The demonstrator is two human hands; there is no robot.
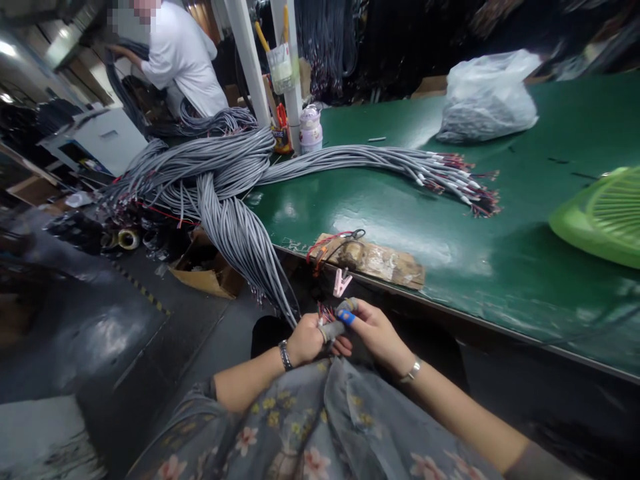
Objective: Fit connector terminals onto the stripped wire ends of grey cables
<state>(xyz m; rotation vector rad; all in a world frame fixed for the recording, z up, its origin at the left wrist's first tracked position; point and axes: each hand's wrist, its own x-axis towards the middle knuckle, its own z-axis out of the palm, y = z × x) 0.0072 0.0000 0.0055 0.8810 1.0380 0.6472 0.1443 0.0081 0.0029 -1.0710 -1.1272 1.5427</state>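
Note:
My left hand [309, 338] is closed round the end of a grey cable whose stripped, coloured wires [326, 312] stick out above the fingers. Close against it, my right hand [374, 328] pinches at the same wire ends, with grey wrapping on the fingertips and a blue band on the thumb. What exactly lies between the right fingers is too small to make out. A thick bundle of grey cables [245, 233] hangs over the table edge toward my left hand. Just beyond my hands, a pink clothespin [342, 283] is at the table edge.
A wooden board [385, 261] with wires lies along the green table's [500, 280] front edge. More grey cables [360, 159] stretch across the table. A plastic bag [487, 100] and green basket [605, 213] stand right. A co-worker [187, 60] handles cables behind; an open carton [207, 270] sits on the floor.

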